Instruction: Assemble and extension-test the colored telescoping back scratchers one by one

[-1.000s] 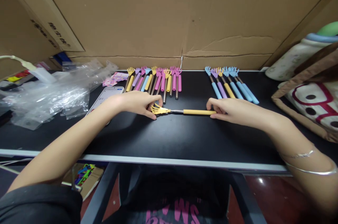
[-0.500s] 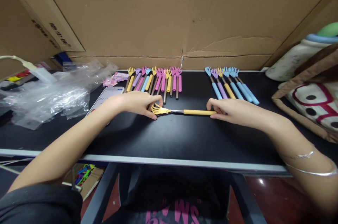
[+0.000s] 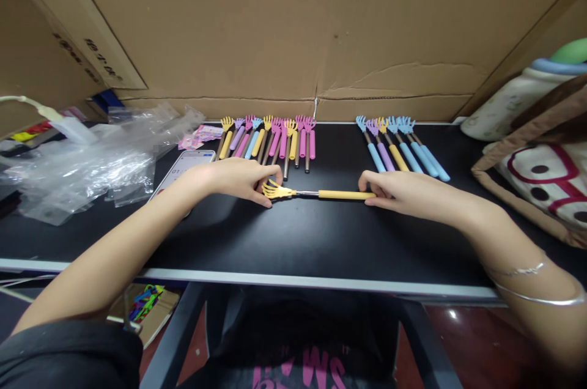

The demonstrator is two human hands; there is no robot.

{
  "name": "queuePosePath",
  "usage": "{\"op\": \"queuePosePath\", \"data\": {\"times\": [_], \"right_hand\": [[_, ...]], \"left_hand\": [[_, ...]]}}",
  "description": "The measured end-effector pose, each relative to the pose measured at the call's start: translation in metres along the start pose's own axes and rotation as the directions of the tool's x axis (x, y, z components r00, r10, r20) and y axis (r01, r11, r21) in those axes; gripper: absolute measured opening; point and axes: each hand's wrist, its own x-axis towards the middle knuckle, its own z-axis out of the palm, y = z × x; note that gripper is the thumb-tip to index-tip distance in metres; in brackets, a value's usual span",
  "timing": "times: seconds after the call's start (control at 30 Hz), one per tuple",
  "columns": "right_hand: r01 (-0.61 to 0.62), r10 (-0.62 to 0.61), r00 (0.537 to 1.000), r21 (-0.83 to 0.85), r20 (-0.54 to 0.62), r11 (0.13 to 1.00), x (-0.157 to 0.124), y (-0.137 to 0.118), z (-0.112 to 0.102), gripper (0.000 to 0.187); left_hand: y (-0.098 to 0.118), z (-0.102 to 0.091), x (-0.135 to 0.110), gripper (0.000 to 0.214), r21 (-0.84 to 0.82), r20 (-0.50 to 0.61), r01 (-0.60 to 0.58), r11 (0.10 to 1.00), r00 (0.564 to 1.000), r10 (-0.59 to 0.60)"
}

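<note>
A yellow back scratcher (image 3: 346, 195) lies crosswise in front of me, its claw end to the left and its handle to the right, with a short length of metal rod between. My left hand (image 3: 245, 181) pinches the claw end between thumb and fingers. At the other end, the fingertips of my right hand (image 3: 389, 190) close around the tip of the handle. Beyond my left hand stretches a row of pink, yellow, purple and blue back scratchers (image 3: 275, 138). A smaller group of mostly blue back scratchers (image 3: 410, 153) lies beyond my right hand.
Clear plastic bags (image 3: 105, 156) are heaped at the left, beside a phone (image 3: 183, 164) partly under my left forearm. A cardboard wall (image 3: 284, 28) closes off the back of the black table (image 3: 293, 242). On the right are a bottle (image 3: 509, 101) and a patterned bag (image 3: 545, 175).
</note>
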Motion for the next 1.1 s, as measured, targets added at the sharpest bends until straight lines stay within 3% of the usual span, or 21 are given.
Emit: {"op": "queuePosePath", "data": {"times": [1.1], "right_hand": [[-0.014,0.014,1.000,0.001,0.017,1.000,0.0008,-0.0008,0.0007,0.016]], "left_hand": [[-0.0021,0.0005,0.0016,0.045,-0.009,0.004,-0.021,1.000,1.000,0.021]]}}
